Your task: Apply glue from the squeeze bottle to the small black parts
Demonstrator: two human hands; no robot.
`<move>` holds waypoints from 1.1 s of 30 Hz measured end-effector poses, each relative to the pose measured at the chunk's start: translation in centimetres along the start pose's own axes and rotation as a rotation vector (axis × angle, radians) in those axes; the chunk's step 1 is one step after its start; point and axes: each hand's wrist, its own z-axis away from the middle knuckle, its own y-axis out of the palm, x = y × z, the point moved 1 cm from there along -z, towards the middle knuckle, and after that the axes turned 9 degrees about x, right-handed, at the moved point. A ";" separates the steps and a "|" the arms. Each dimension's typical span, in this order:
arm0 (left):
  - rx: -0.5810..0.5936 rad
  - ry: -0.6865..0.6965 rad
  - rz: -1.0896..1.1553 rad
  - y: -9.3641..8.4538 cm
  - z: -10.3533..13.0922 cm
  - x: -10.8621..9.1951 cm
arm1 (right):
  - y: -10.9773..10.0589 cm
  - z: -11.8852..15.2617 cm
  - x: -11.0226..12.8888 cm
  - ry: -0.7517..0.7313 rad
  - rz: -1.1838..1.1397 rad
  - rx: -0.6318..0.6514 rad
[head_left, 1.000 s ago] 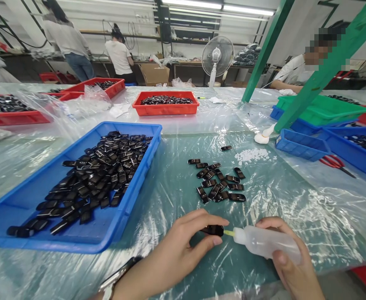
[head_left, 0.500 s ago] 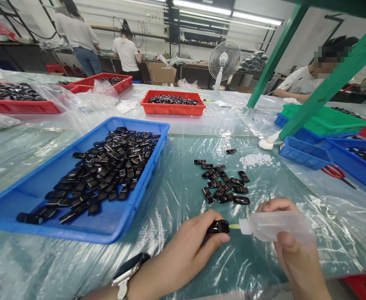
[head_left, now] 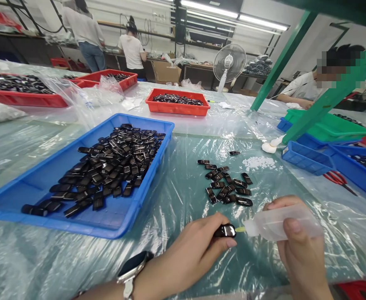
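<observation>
Pinched between the thumb and fingers of my left hand [head_left: 198, 246] is a glossy black piece [head_left: 225, 231]. My right hand [head_left: 302, 246] grips a translucent squeeze bottle [head_left: 286, 223], lying nearly level, its yellow-green tip pointing left at the end of the black piece. Whether tip and piece touch is too fine to tell. Beyond my hands several similar black pieces [head_left: 229, 189] lie loosely on the plastic-covered table [head_left: 183, 166]. Small white bits [head_left: 259, 163] are heaped behind them. To the left, a blue tray [head_left: 86, 223] holds a large pile of black pieces.
Red trays [head_left: 178, 109] of dark parts stand farther back. At the right are a green post [head_left: 320, 98], a small blue bin [head_left: 308, 159], a green tray [head_left: 329, 125] and red-handled pliers [head_left: 336, 178]. Three people and a fan [head_left: 229, 62] are in the background.
The whole view has shifted slightly, with objects lying a little farther right. Both hands keep their grips, and the bottle is tilted slightly differently.
</observation>
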 end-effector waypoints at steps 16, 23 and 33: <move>0.042 -0.054 -0.010 -0.3 0.1 -0.1 | -0.8 -0.1 -1.3 -0.165 0.053 0.010; 0.040 -0.038 -0.018 -0.1 0.2 0.1 | -0.9 0.6 -2.1 -0.128 0.001 -0.045; 0.035 -0.067 -0.087 -0.2 0.2 -0.2 | -1.2 1.2 -2.8 -0.119 -0.007 -0.153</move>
